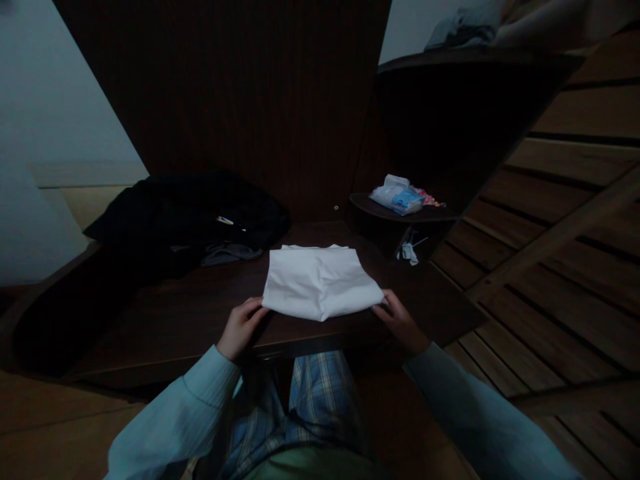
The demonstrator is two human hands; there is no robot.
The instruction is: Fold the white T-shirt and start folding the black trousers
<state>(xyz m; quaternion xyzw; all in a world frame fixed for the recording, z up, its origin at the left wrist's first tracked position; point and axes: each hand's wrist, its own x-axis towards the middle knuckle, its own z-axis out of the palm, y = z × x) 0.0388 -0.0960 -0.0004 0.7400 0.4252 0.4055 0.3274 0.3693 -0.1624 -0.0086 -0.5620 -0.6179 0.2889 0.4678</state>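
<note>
A folded white cloth [320,280], perhaps a garment, lies over the dark wooden desk [165,327] with its near edge toward me. At its near left corner, my left hand [242,325] pinches the fabric between thumb and fingers. My right hand [399,319] grips the near right corner in the same way, its fingertips partly hidden by the cloth. A crease runs down the middle of the cloth, and the near edge sags slightly there. More white layers show at the far edge.
A heap of black clothing [195,207] sits at the desk's back left, with a grey folded piece [231,254] in front. On a small corner shelf [370,205] rests a plastic packet [400,195]. Slatted wood [565,300] stands to the right. Crumpled white paper [409,253] lies below the shelf.
</note>
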